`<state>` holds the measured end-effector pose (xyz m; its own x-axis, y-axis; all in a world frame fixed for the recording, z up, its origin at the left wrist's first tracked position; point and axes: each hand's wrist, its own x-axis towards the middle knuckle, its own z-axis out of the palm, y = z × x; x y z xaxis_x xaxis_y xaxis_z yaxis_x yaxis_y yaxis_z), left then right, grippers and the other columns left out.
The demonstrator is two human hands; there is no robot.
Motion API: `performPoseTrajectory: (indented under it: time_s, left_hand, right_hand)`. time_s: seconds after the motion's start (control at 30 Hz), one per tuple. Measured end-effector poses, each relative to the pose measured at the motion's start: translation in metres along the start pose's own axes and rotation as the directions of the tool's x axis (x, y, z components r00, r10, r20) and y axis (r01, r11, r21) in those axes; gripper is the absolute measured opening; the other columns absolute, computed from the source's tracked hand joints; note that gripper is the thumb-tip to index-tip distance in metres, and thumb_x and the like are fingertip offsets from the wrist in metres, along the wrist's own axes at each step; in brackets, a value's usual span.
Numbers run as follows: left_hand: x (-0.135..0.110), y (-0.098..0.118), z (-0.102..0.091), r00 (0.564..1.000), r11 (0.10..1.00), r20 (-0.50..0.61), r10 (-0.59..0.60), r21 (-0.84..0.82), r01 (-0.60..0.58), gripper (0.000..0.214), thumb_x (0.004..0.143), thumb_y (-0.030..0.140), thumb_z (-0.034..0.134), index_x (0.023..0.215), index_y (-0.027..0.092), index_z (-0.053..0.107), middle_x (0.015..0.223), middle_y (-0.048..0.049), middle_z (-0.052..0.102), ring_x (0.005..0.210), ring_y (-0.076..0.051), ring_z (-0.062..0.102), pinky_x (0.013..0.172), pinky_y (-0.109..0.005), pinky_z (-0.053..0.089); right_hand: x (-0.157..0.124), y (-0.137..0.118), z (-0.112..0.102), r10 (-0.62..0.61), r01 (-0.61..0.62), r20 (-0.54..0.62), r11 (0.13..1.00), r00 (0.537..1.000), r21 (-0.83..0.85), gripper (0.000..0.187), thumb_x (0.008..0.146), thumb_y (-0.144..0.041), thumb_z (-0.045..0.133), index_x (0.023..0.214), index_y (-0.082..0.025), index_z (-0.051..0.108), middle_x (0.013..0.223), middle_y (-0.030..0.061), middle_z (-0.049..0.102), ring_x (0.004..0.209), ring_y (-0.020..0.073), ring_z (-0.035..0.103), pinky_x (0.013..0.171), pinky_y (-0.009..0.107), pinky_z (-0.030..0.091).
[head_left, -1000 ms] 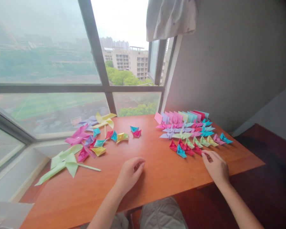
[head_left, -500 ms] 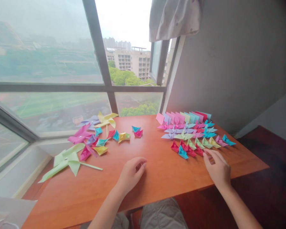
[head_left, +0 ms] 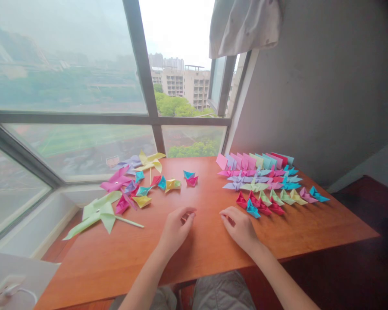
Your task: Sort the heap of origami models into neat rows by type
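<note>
Low down beyond the left end of the wooden table [head_left: 210, 254], a white plug [head_left: 10, 291] sits in a socket. On the table's left part lies a pale green pinwheel [head_left: 98, 211], its stick [head_left: 129, 221] pointing in toward the table's middle; nearer the table's far edge are a magenta pinwheel [head_left: 116, 180], a lilac pinwheel [head_left: 129, 162] and a yellow pinwheel [head_left: 150, 161]. Small folded paper boats lie scattered beside them, among them a yellow boat [head_left: 141, 201]. The left hand [head_left: 177, 226] is over the table's near middle, fingers loosely curled, thumb and fingertips slightly parted. Toward the table's far edge a blue boat [head_left: 189, 175] and a red boat [head_left: 192, 181] lie together. The right hand [head_left: 241, 228] faces the left across a stretch of bare tabletop, the two hands apart; its fingers curl too, thumb just parted from the forefinger. On the table's right part, near that hand, red boats [head_left: 264, 208] cluster around a bright blue boat [head_left: 252, 209], with a line of green, yellow and pink boats running toward the table's right edge. Behind these, toward the far edge, stand rows of folded paper figures [head_left: 255, 185] and slanted paper cards [head_left: 248, 162].
</note>
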<state>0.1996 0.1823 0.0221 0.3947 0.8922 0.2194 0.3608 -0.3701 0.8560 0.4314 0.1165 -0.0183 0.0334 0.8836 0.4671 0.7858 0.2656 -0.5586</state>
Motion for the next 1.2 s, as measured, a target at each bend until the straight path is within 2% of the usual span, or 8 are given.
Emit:
performPoseTrajectory:
  time_s: [0.1,0.2,0.3,0.4,0.5,0.7,1.03,1.2]
  left_hand:
    - [0.009,-0.004,-0.015,0.998,0.997,-0.064,0.005,0.079,0.0,0.024,0.087,0.029,0.052,0.098,0.017,0.07,0.088,-0.0069,0.075,0.072,-0.018,0.068,0.062,-0.027,0.052]
    - [0.019,-0.01,-0.036,0.991,0.955,-0.136,0.018,0.297,0.023,0.024,0.087,0.028,0.05,0.099,0.018,0.068,0.092,-0.0063,0.074,0.072,-0.018,0.067,0.065,-0.028,0.051]
    - [0.024,-0.013,-0.059,0.979,0.81,-0.202,-0.002,0.574,0.121,0.026,0.089,0.028,0.048,0.105,0.02,0.067,0.097,-0.006,0.074,0.075,-0.02,0.068,0.064,-0.029,0.048]
    - [0.022,-0.014,-0.077,0.964,0.631,-0.263,-0.044,0.741,0.231,0.03,0.092,0.031,0.046,0.113,0.021,0.065,0.102,-0.0086,0.073,0.084,-0.026,0.069,0.062,-0.03,0.046]
    - [0.018,-0.016,-0.088,0.949,0.522,-0.298,-0.102,0.796,0.306,0.035,0.093,0.033,0.044,0.12,0.021,0.063,0.104,-0.0112,0.074,0.087,-0.03,0.07,0.062,-0.033,0.046]
    - [0.014,-0.02,-0.091,0.942,0.454,-0.297,-0.156,0.825,0.335,0.029,0.094,0.03,0.043,0.108,0.02,0.066,0.103,-0.0125,0.074,0.089,-0.03,0.071,0.065,-0.032,0.047]
    - [0.0,-0.008,-0.088,0.943,0.52,-0.307,-0.127,0.789,0.327,0.023,0.094,0.028,0.044,0.095,0.022,0.066,0.093,-0.0072,0.076,0.083,-0.026,0.071,0.061,-0.029,0.043]
    - [-0.012,-0.004,-0.075,0.987,0.689,-0.158,-0.021,0.713,0.128,0.018,0.091,0.025,0.049,0.093,0.021,0.067,0.092,-0.0066,0.075,0.08,-0.023,0.07,0.066,-0.028,0.046]
  right_hand:
    - [0.0,0.001,0.002,0.022,-0.023,0.042,1.0,0.999,0.017,0.018,0.092,-0.023,0.048,0.088,-0.021,0.065,0.081,0.0035,0.067,0.066,0.0158,0.062,0.064,0.028,0.049]
    - [-0.001,0.001,0.0,0.039,-0.04,0.044,0.999,0.998,0.032,0.019,0.092,-0.023,0.047,0.087,-0.021,0.065,0.08,0.0036,0.067,0.065,0.0158,0.061,0.063,0.028,0.049]
    - [-0.002,0.0,-0.001,0.015,-0.015,0.062,1.0,0.998,0.011,0.018,0.092,-0.021,0.048,0.087,-0.021,0.065,0.079,0.0027,0.066,0.065,0.0152,0.06,0.064,0.028,0.048]
    - [-0.002,-0.001,0.0,0.015,-0.016,0.075,1.0,0.997,0.003,0.018,0.091,-0.021,0.048,0.088,-0.022,0.065,0.08,0.0023,0.066,0.066,0.0154,0.06,0.065,0.027,0.047]
    - [-0.002,-0.001,0.0,0.018,-0.02,0.075,1.0,0.997,0.021,0.018,0.092,-0.022,0.048,0.088,-0.022,0.065,0.081,0.003,0.066,0.066,0.0156,0.061,0.065,0.028,0.048]
    - [-0.002,0.0,0.0,0.018,-0.02,0.071,0.999,0.997,0.031,0.017,0.092,-0.021,0.048,0.088,-0.021,0.065,0.081,0.0029,0.066,0.067,0.0155,0.061,0.065,0.028,0.048]
    - [-0.002,0.0,-0.001,0.012,-0.014,0.058,0.999,0.998,0.033,0.018,0.092,-0.021,0.048,0.088,-0.022,0.065,0.081,0.003,0.066,0.067,0.0157,0.061,0.066,0.027,0.048]
    - [-0.002,0.0,-0.001,0.031,-0.035,0.062,0.998,0.998,0.056,0.018,0.093,-0.024,0.048,0.087,-0.022,0.065,0.081,0.0035,0.067,0.066,0.016,0.061,0.064,0.027,0.049]
